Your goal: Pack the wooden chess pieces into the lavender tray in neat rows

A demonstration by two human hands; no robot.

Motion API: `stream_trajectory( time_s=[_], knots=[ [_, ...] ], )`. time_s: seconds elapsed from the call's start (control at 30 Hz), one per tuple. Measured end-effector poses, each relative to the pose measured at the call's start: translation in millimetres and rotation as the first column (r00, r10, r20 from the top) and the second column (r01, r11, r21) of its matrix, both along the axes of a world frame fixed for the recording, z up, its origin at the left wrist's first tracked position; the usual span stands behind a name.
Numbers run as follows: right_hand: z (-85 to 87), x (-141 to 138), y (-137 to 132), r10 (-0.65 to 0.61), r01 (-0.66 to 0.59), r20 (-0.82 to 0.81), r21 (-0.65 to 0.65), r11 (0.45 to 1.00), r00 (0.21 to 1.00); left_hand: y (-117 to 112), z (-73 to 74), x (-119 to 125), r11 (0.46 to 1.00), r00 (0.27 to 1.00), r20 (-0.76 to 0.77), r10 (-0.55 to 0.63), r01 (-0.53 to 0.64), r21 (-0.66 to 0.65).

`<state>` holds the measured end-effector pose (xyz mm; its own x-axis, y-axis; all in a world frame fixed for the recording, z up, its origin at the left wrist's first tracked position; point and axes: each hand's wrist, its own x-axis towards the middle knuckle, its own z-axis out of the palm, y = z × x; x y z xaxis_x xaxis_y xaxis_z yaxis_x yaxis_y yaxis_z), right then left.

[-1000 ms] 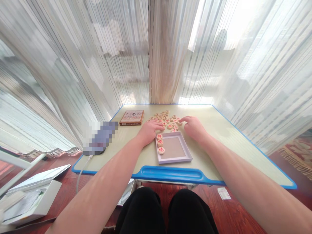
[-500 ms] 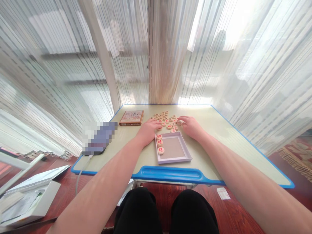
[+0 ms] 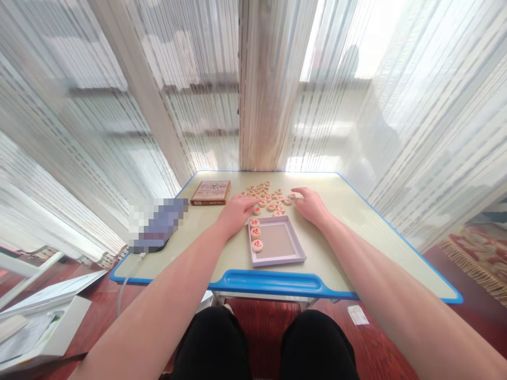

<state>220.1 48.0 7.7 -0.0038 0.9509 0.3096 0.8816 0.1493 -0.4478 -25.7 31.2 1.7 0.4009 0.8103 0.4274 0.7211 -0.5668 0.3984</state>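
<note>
Round wooden Chinese chess pieces (image 3: 271, 207) with red characters lie in a loose cluster on the table. At the cluster's left edge, my left hand (image 3: 237, 211) is open, its fingers stretched over the nearest pieces. My right hand (image 3: 311, 205) is open on the other side, thumb and fingers apart, close to a piece (image 3: 292, 196) at the cluster's right edge. Whether its fingertips touch that piece I cannot tell. In front of the cluster is a shallow pale-purple box tray (image 3: 279, 260). Three red pieces (image 3: 255, 232) stand in a column along the tray's left wall.
A flat brown box lid (image 3: 210, 193) lies at the back left of the table. Left of my forearm is a blurred-out device (image 3: 158, 227) with a cable (image 3: 125, 285). A blue pencil trough (image 3: 273, 282) runs along the table's front edge. Sheer curtains (image 3: 214, 95) hang behind.
My right hand's fingers have spread a little and drawn slightly off the cluster. My left hand stays over the left pieces. The view has shifted slightly; the tray holds the same three pieces.
</note>
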Motion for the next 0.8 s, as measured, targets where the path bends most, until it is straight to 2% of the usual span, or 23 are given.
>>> stream_trajectory(
  time_s=[0.13, 0.23, 0.4, 0.47, 0.53, 0.6, 0.7, 0.8],
  knots=[
    [1.6, -0.9, -1.3, 0.04, -0.039, 0.077, -0.022, 0.999, 0.996, 2.9, -2.2, 0.2, 0.997, 0.998, 0.029, -0.062, 0.063, -0.039],
    [3.5, 1.0, -4.2, -0.012, 0.016, 0.096, -0.034, 0.999, 0.995, 5.2, -3.0, -0.3, 0.995, 0.997, 0.024, -0.07, 0.072, -0.068],
    [8.3, 3.7, -6.8, -0.116, 0.117, 0.021, -0.035, 0.992, 0.993, 2.4, -0.2, -0.5, 0.998, 0.998, 0.062, -0.029, 0.032, -0.05],
    [11.5, -0.9, -10.6, -0.099, 0.1, -0.07, 0.012, 0.995, 0.993, -0.2, 1.5, -0.2, 0.999, 0.996, 0.089, -0.006, 0.01, -0.045],
    [15.3, -10.5, -19.6, 0.027, -0.012, -0.189, 0.079, 0.997, 0.982, -2.2, 3.0, 0.0, 0.999, 0.993, 0.113, 0.017, -0.011, -0.051],
    [19.1, -23.2, -33.6, 0.267, -0.237, -0.277, 0.138, 0.962, 0.923, -3.0, 4.0, 0.2, 0.998, 0.992, 0.12, 0.031, -0.025, -0.053],
    [23.0, -41.1, -57.0, 0.573, -0.538, -0.314, 0.198, 0.819, 0.757, -2.7, 4.3, 0.2, 0.999, 0.994, 0.106, 0.032, -0.027, -0.047],
    [24.2, -51.3, -73.2, 0.719, -0.683, -0.186, 0.228, 0.694, 0.67, -2.3, 3.5, 0.1, 0.999, 0.992, 0.121, 0.035, -0.03, -0.044]
  ],
)
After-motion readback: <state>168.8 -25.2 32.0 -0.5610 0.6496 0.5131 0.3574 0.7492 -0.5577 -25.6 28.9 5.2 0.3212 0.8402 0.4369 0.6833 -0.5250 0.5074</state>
